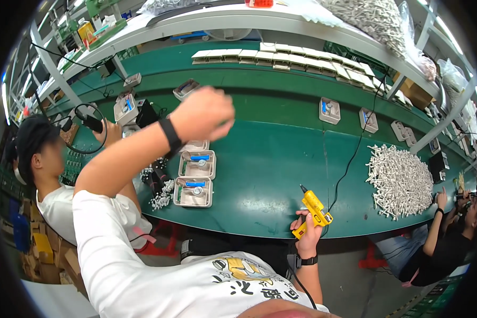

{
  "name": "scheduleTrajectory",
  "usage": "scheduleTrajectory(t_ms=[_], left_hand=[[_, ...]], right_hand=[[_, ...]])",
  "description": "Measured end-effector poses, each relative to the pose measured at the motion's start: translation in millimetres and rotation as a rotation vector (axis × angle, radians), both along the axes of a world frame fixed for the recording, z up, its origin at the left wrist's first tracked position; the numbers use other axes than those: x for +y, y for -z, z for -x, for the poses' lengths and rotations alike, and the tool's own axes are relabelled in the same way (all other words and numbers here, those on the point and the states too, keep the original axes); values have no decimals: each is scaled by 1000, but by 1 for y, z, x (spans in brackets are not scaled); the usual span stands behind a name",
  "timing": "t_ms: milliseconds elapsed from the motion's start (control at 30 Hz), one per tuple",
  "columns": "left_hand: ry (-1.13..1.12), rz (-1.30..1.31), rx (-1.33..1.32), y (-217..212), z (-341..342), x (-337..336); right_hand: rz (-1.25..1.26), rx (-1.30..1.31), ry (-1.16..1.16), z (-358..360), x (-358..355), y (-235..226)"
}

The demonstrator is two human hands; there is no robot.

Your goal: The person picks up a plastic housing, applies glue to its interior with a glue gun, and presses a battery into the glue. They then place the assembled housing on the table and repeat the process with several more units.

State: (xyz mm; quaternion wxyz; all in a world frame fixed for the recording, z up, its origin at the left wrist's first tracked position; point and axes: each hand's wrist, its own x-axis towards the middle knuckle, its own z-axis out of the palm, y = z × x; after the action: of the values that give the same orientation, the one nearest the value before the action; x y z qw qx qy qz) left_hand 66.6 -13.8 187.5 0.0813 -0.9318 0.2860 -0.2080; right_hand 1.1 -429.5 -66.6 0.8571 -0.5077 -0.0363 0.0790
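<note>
My right hand (306, 232) is closed around the handle of a yellow hot glue gun (317, 208) near the table's front edge. Its dark nozzle points up and away to the left. My left arm stretches forward and left over the table, with the left hand (204, 112) raised and its fingers blurred by motion. Whether that hand holds anything cannot be made out. Below it stand pale open plastic cases (197, 165), one behind another. The nearest case (194, 199) contains a blue part and a small round part.
Rows of white boxy parts (281, 59) line the back ledge. A heap of small white pieces (400, 180) lies to the right. A black cord (350, 164) hangs down to the glue gun. One co-worker (47, 159) sits at left, another (445, 238) at right.
</note>
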Motion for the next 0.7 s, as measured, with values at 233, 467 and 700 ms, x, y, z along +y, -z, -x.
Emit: scheduleTrajectory(t_ms=[233,467,700], left_hand=[[124,288,-670,-103,-150,-57],[-232,166,-810,-97,-232,-65],[9,405,-738,-118,-168,-63]], right_hand=[[10,-9,26,0,3,-2],[6,-4,19,-2,4,2],[-13,32,10,-2,-3,3]])
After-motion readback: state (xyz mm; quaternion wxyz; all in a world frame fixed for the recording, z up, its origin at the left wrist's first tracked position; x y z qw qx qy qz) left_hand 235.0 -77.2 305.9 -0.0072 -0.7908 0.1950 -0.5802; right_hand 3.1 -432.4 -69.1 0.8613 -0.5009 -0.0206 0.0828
